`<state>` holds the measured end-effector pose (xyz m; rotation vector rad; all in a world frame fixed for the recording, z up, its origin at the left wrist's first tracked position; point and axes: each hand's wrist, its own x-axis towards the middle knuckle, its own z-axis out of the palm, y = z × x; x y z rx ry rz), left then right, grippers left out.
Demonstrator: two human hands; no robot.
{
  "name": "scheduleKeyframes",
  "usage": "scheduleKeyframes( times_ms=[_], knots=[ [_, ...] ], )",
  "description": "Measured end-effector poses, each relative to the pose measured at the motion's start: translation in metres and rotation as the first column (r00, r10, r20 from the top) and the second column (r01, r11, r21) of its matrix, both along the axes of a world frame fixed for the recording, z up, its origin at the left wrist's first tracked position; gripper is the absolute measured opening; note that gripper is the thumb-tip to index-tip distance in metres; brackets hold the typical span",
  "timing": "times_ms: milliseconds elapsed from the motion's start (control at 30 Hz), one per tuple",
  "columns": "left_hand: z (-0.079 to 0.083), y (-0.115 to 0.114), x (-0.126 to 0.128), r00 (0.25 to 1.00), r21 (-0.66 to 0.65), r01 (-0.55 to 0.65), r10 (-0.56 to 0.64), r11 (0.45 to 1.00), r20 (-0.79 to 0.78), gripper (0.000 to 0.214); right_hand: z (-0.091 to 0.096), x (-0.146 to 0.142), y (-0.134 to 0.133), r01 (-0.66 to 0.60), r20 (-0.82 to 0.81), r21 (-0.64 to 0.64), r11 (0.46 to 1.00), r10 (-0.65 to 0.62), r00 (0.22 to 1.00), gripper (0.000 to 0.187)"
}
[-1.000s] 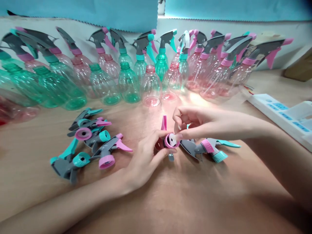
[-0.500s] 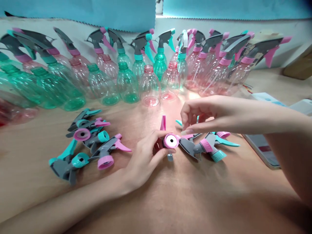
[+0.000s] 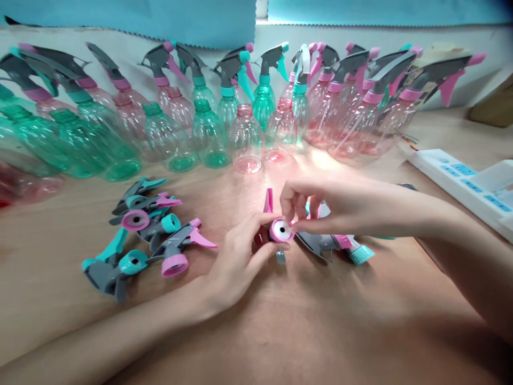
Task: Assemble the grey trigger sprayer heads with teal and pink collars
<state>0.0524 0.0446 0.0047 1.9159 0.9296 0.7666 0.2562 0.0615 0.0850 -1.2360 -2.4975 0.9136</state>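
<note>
My left hand (image 3: 244,248) is closed around a trigger spray head (image 3: 268,201) with a pink trigger. Its pink collar faces up toward me, and a white washer (image 3: 280,234) with a dark centre hole sits inside. Thumb and fingertips of my right hand (image 3: 316,206) are bent over the collar and touch the washer's edge. Partly hidden under that hand lie more spray heads with grey bodies, one with a teal collar (image 3: 362,255). Left of my hands is a loose pile of spray heads, among them one with a pink collar (image 3: 175,266).
Open-necked green bottles (image 3: 210,136) and pink bottles (image 3: 246,141) stand in a row ahead. Behind them are several bottles with spray heads (image 3: 234,69) fitted. At the right lies a white power strip (image 3: 452,176); a brown box (image 3: 492,101) stands beyond it.
My right hand has moved left and slightly down, from beside the collar onto the white washer. My left hand and its spray head have stayed almost still.
</note>
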Motion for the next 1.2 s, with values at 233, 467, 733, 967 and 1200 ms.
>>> scheduleKeyframes(
  times_ms=[233, 467, 733, 967, 1200],
  knots=[
    [0.0, 0.001, 0.001, 1.0, 0.03, -0.02, 0.02, 0.999, -0.021, 0.017, -0.002, -0.002, -0.002, -0.003, 0.062, 0.078, 0.997, -0.002, 0.998, 0.011],
    [-0.001, 0.001, 0.001, 0.999, 0.07, -0.012, 0.014, 0.997, -0.028, 0.014, -0.002, -0.005, -0.009, -0.027, 0.098, 0.174, 0.984, 0.01, 0.995, 0.01],
    [0.0, 0.002, 0.0, 0.999, 0.049, -0.001, 0.003, 0.999, -0.042, 0.016, -0.012, -0.007, -0.011, -0.032, 0.028, 0.222, 0.974, 0.027, 0.999, 0.035],
    [-0.001, 0.002, 0.0, 1.0, 0.047, -0.01, 0.01, 0.999, -0.005, 0.014, -0.013, -0.01, -0.014, -0.011, -0.012, 0.164, 0.986, 0.013, 1.0, 0.056],
    [-0.001, 0.002, 0.001, 1.0, 0.071, 0.012, -0.014, 0.997, 0.024, 0.005, -0.015, -0.021, -0.015, 0.012, -0.114, 0.111, 0.994, 0.0, 0.993, 0.068]
  ],
)
